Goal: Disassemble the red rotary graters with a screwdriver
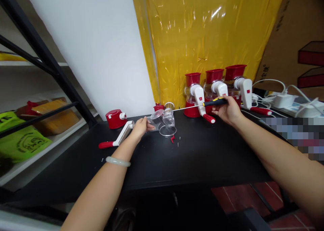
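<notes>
My left hand [141, 127] is closed on the edge of a transparent plastic grater body [167, 120] at the middle of the black tabletop. In my right hand [230, 111] is a screwdriver [215, 102] with a black and yellow handle. Its long shaft points left, and the tip ends at or close to the grater body; contact cannot be made out. Behind the body stands a metal grating drum [169, 105]. A small red plastic piece [172, 139] and a few screws [178, 144] lie in front of it.
Assembled red rotary graters [193, 95] with white cranks stand at the back right. A red base [114, 119] and a loose crank handle [122, 137] lie left of my left hand. White chargers and cables [283, 98] crowd the right end. A black metal frame [67, 79] rises left.
</notes>
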`<state>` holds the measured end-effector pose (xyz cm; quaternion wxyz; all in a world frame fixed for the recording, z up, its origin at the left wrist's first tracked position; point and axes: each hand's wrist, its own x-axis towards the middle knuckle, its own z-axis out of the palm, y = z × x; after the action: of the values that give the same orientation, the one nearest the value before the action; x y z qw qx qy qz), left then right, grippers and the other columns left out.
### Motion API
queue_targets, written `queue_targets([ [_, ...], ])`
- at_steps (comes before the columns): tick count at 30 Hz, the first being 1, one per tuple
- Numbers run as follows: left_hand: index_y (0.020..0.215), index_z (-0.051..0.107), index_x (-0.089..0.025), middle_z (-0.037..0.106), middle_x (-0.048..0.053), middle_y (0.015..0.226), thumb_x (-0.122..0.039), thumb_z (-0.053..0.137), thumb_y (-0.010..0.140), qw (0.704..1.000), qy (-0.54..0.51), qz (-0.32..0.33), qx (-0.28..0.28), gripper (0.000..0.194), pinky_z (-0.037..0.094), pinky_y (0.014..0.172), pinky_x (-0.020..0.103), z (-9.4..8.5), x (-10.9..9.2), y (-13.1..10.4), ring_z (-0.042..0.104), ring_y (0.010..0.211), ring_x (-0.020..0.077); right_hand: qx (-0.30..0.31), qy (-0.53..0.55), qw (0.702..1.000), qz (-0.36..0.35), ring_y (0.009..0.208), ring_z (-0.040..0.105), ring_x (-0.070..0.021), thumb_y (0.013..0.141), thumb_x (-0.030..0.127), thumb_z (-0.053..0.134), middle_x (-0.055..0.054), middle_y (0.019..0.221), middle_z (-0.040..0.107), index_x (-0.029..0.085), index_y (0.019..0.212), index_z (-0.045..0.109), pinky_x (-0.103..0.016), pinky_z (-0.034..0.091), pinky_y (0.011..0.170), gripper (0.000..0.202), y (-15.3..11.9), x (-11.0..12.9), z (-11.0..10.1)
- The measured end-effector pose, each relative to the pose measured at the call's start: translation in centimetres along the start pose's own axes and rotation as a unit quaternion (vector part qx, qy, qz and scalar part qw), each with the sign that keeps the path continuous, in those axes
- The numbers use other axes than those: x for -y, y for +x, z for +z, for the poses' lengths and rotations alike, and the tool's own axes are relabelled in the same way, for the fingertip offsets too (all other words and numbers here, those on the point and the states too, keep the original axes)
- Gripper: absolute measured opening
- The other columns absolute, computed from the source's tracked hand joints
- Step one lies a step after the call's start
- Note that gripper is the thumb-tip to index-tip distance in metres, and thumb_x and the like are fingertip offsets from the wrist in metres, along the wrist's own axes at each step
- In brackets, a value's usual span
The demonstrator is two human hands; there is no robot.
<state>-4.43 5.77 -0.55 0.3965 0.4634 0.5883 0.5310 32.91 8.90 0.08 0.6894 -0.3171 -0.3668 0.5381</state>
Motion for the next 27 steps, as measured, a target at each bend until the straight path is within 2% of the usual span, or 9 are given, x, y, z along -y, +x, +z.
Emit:
queue_targets([
  [3,0.085,0.058,-0.016,0.066,0.004,0.05,-0.036,0.049,0.095,1.0,0.012,-0.007,-0.015,0.025,0.053,0.056,0.026,0.1,-0.1,-0.1,0.07,0.053,0.02,-0.02,-0.035,0.999,-0.016,0.04,0.039,-0.0112,0.082,0.064,0.06,0.005,0.05,0.043,0.025,0.074,0.048,-0.026,0.044,0.042,0.042,0.4,-0.4,0.0],
  [5,0.085,0.058,-0.016,0.066,0.003,0.049,-0.036,0.048,0.095,1.0,0.012,-0.009,-0.017,0.025,0.053,0.057,0.026,0.1,-0.1,-0.1,0.07,0.053,0.0198,-0.016,-0.053,0.998,-0.016,0.038,0.035,-0.0098,0.081,0.057,0.066,0.008,0.045,0.035,0.025,0.074,0.047,-0.024,0.044,0.042,0.038,0.7,-0.6,0.0],
  [9,0.084,0.058,-0.016,0.065,0.003,0.049,-0.037,0.051,0.094,1.0,0.01,-0.008,-0.015,0.024,0.053,0.058,0.026,0.0,0.0,-0.1,0.069,0.052,0.0197,-0.029,-0.016,0.999,-0.002,0.046,0.046,-0.0114,0.082,0.029,0.063,0.004,0.052,0.048,0.024,0.075,0.05,-0.025,0.049,0.048,0.015,0.7,-0.6,0.1],
  [11,0.083,0.058,-0.016,0.065,0.003,0.049,-0.037,0.051,0.094,1.0,0.009,-0.007,-0.014,0.025,0.053,0.058,0.026,0.0,0.0,0.0,0.069,0.051,0.0194,-0.019,0.011,1.0,0.01,0.053,0.054,-0.0133,0.077,0.022,0.059,0.001,0.06,0.056,0.023,0.076,0.052,-0.028,0.054,0.055,0.007,0.3,-0.3,0.0],
  [14,0.083,0.058,-0.016,0.064,0.003,0.048,-0.039,0.052,0.094,1.0,0.003,-0.009,-0.011,0.026,0.051,0.056,0.025,0.0,0.1,0.1,0.067,0.048,0.0183,0.019,0.016,1.0,0.001,0.061,0.06,-0.0171,0.071,0.024,0.059,-0.001,0.067,0.061,0.024,0.077,0.054,-0.035,0.057,0.064,0.008,-0.2,0.0,-0.1],
  [16,0.083,0.058,-0.016,0.064,0.002,0.048,-0.039,0.052,0.094,1.0,0.003,-0.011,-0.01,0.026,0.051,0.055,0.025,0.1,0.1,0.1,0.067,0.048,0.0182,0.035,0.005,0.999,-0.013,0.062,0.061,-0.019,0.073,0.032,0.06,-0.001,0.069,0.062,0.025,0.078,0.055,-0.037,0.057,0.063,0.01,-0.2,0.0,-0.2],
  [20,0.086,0.058,-0.016,0.066,0.004,0.05,-0.039,0.051,0.094,1.0,0.007,-0.015,-0.01,0.026,0.053,0.058,0.027,0.1,0.0,0.1,0.069,0.051,0.0196,-0.016,-0.043,0.998,-0.048,0.046,0.047,-0.0142,0.084,0.054,0.056,0.002,0.055,0.051,0.025,0.076,0.055,-0.031,0.05,0.049,0.03,0.3,-0.3,-0.2],
  [23,0.087,0.058,-0.016,0.065,0.004,0.049,-0.038,0.051,0.094,1.0,0.0,-0.015,-0.01,0.025,0.053,0.058,0.027,0.1,0.0,0.0,0.068,0.05,0.0191,-0.036,-0.073,0.995,-0.063,0.041,0.036,-0.0109,0.082,0.042,0.065,0.006,0.047,0.039,0.025,0.074,0.055,-0.025,0.045,0.045,0.021,0.6,-0.5,0.0],
  [27,0.087,0.059,-0.016,0.065,0.003,0.048,-0.039,0.05,0.095,1.0,0.0,-0.014,-0.013,0.026,0.053,0.057,0.026,0.0,0.1,0.2,0.069,0.05,0.0193,-0.013,-0.016,1.0,-0.017,0.049,0.048,-0.0124,0.076,0.032,0.063,0.001,0.059,0.053,0.023,0.074,0.056,-0.027,0.049,0.048,0.012,0.3,-0.2,-0.1],
])
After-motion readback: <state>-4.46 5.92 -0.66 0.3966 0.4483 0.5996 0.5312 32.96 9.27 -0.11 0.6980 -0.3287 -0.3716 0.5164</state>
